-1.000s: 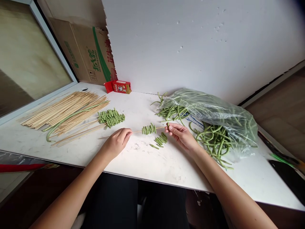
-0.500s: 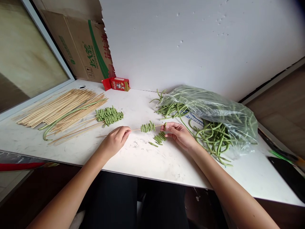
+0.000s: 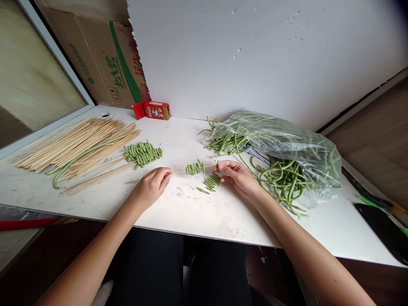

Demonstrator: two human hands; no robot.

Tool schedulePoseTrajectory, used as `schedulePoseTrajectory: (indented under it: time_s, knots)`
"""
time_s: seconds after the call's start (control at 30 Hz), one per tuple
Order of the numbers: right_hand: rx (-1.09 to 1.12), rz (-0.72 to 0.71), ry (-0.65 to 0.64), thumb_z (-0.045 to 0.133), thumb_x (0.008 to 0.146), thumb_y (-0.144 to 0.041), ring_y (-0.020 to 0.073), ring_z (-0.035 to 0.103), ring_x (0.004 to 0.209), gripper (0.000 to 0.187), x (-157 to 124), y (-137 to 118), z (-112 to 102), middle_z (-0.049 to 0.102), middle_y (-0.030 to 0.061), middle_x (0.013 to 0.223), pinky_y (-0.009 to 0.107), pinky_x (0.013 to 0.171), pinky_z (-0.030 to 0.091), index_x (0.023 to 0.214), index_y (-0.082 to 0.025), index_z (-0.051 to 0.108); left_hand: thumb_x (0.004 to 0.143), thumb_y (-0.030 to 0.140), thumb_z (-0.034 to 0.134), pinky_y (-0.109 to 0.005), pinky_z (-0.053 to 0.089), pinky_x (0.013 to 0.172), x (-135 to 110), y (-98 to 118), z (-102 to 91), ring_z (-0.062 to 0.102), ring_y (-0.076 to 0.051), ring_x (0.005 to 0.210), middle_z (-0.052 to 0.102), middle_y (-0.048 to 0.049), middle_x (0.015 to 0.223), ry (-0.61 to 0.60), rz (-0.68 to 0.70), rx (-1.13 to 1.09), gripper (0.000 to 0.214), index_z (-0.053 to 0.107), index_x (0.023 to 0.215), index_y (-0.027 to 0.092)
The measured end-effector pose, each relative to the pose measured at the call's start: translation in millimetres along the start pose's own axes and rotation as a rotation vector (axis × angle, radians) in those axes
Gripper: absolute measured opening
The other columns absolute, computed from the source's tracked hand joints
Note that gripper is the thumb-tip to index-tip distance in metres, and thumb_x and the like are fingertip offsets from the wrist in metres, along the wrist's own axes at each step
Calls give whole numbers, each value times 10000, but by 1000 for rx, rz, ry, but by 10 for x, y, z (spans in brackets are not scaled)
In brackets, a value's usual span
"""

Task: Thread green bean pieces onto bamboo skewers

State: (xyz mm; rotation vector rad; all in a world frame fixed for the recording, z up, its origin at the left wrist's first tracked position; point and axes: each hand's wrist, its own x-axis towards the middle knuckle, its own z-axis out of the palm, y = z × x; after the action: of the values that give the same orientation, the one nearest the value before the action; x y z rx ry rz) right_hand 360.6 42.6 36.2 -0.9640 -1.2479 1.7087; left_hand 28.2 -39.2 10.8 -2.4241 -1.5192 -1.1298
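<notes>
My left hand (image 3: pixel 152 185) pinches a thin bamboo skewer (image 3: pixel 179 171) that carries a row of short green bean pieces (image 3: pixel 195 168). At the skewer's right tip my right hand (image 3: pixel 237 176) holds one small bean piece between its fingertips. A little pile of cut bean pieces (image 3: pixel 211 183) lies on the white table (image 3: pixel 197 212) just below the skewer, between my two hands.
A heap of bare skewers (image 3: pixel 73 144) with one long bean across it lies at the left, beside finished bean skewers (image 3: pixel 141 153). A clear plastic bag of long beans (image 3: pixel 280 157) spreads at the right. A red carton (image 3: pixel 153 110) and a cardboard box (image 3: pixel 102 63) stand by the wall.
My right hand has brought its bean piece leftward to the skewer's tip. The view has shifted slightly; my left hand keeps its grip.
</notes>
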Motion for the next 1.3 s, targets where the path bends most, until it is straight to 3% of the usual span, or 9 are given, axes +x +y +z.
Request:
schedulePoseTrajectory:
  time_s: [0.37,0.57,0.77,0.93,1.1,1.3]
  knots:
    - [57,-32,124,1011,697,-413,187,714,872,363,75,7,-86,802,44,1007,260,616,547,981,-257,849,1106,304,539,-280,560,775,23,-72,26,744,-182,866,758,-52,989,-31,-57,-61,139,648,1114,218]
    - [99,-113,268,1022,668,-458,163,687,821,388,147,-28,-248,774,29,919,246,607,541,934,-237,844,1113,325,510,-298,540,789,476,-182,110,743,-198,882,769,-56,982,-51,-38,-59,169,643,1111,221]
    - [125,-167,335,989,705,-539,174,695,855,385,131,-114,-316,778,42,959,242,611,555,898,-245,831,1107,286,473,-313,516,745,858,-80,423,709,-203,789,760,-52,909,18,-6,-81,168,627,1087,221]
    - [167,-147,312,965,747,-545,221,759,1028,372,98,-158,-302,825,59,1112,248,658,586,944,-254,843,1091,277,495,-311,520,741,760,46,597,705,-205,784,749,-41,875,73,-51,-141,136,625,1090,235]
    - [250,-125,210,931,816,-493,210,782,1077,320,76,-170,-269,842,52,1127,225,673,594,1002,-249,842,1096,294,498,-288,520,713,692,52,634,710,-187,746,722,-14,818,46,-93,-219,138,626,1094,242]
    - [283,-137,194,935,817,-499,217,781,1141,320,71,-176,-275,850,47,1118,218,662,595,998,-255,834,1085,316,522,-274,524,712,695,39,655,716,-174,737,725,-11,818,39,-133,-248,134,632,1087,239]
